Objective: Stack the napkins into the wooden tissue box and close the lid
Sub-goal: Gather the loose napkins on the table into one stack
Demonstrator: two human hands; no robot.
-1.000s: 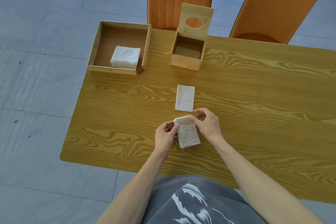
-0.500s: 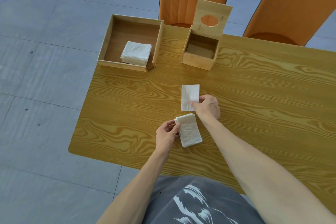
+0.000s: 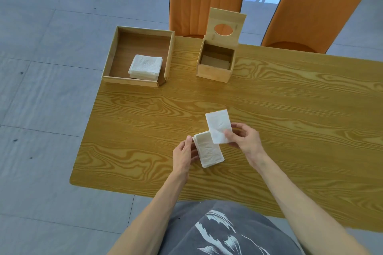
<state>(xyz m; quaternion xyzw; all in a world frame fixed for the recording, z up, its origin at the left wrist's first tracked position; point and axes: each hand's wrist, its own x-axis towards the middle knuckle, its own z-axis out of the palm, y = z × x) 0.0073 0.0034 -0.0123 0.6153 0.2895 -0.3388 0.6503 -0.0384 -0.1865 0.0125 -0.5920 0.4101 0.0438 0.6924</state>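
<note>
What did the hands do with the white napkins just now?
The right hand reached out, pinched the flat folded white napkin off the wooden table and brought it over the small napkin stack steadied by the left hand. The open wooden tissue box stayed put.

A wood-grain table (image 3: 290,109) carries a shallow tray (image 3: 167,62) at its far left corner and, just right of it along the far edge, an open box (image 3: 213,73). A folded napkin (image 3: 209,151) lies near the front edge.
</note>
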